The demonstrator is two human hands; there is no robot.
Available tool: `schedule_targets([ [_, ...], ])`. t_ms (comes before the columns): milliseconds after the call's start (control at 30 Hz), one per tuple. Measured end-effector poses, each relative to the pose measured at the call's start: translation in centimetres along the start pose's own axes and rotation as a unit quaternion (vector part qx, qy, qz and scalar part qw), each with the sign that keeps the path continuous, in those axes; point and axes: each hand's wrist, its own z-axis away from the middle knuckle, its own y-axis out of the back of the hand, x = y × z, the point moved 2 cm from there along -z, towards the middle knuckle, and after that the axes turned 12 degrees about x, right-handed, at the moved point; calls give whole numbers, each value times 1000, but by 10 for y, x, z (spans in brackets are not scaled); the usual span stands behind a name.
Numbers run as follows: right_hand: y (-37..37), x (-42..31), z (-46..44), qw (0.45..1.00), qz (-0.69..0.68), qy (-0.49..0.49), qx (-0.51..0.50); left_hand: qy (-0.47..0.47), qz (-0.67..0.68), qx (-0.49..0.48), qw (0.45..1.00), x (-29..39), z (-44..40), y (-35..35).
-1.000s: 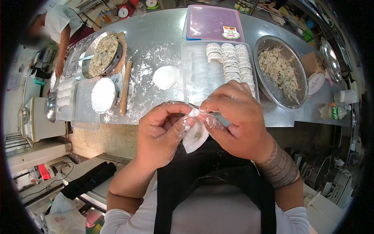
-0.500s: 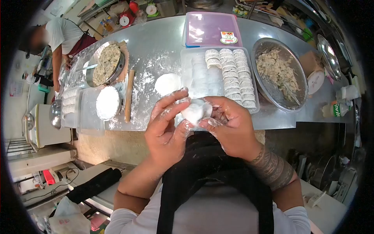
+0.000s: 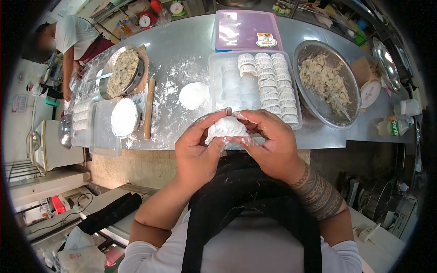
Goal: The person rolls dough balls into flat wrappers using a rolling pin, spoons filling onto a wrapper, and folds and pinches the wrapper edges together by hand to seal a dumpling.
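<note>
A white pleated dumpling (image 3: 226,129) is held between both hands, above the table's front edge. My left hand (image 3: 196,148) curls round its left side, thumb below and fingers above. On the right side my right hand (image 3: 267,141) grips it in the same way. Just beyond the hands, a plastic tray (image 3: 217,59) holds rows of pleated dumplings (image 3: 267,84). A stack of floured round wrappers (image 3: 194,95) lies on the steel table (image 3: 177,41) left of that tray.
A large steel bowl of filling (image 3: 324,77) stands at the right. Further left are a rolling pin (image 3: 149,109), a flour bowl (image 3: 124,118), a pan of filling (image 3: 123,73) and another tray (image 3: 105,141). A person (image 3: 77,36) leans over the far left. A purple lid (image 3: 246,29) lies behind.
The flat wrapper with filling has become a closed, pleated dumpling. My hands have drawn round it and now cup its two sides.
</note>
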Motion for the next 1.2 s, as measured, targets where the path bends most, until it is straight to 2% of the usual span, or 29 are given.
schedule_targets([
  [100,1,5,0,1000,4,-24,13,51,-1,5,999,-2,-2,-5],
  [200,-2,22,4,997,-35,-62,39,86,100,45,990,-7,0,-18],
  [300,-2,31,5,994,-45,-88,37,46,-14,34,998,-22,-3,-15],
  [467,5,45,5,994,4,-101,46,140,-8,43,989,-48,-18,-18],
  [600,37,72,16,981,81,-152,89,215,-47,39,975,-82,-50,-31],
  [733,64,96,33,969,88,-199,113,111,-174,-34,978,-129,-90,-54],
  [800,72,97,35,971,110,-187,103,70,-280,-99,952,-152,-102,-58],
  [900,87,98,34,971,134,-175,88,-74,-417,-118,898,-161,-92,-58],
  [1000,95,105,32,971,134,-184,78,-42,-431,-107,895,-156,-81,-55],
  [1100,95,111,23,974,145,-168,54,-84,-429,-56,898,-164,-84,-56],
  [1200,91,109,11,975,163,-150,17,-74,-422,-69,901,-163,-91,-68],
])
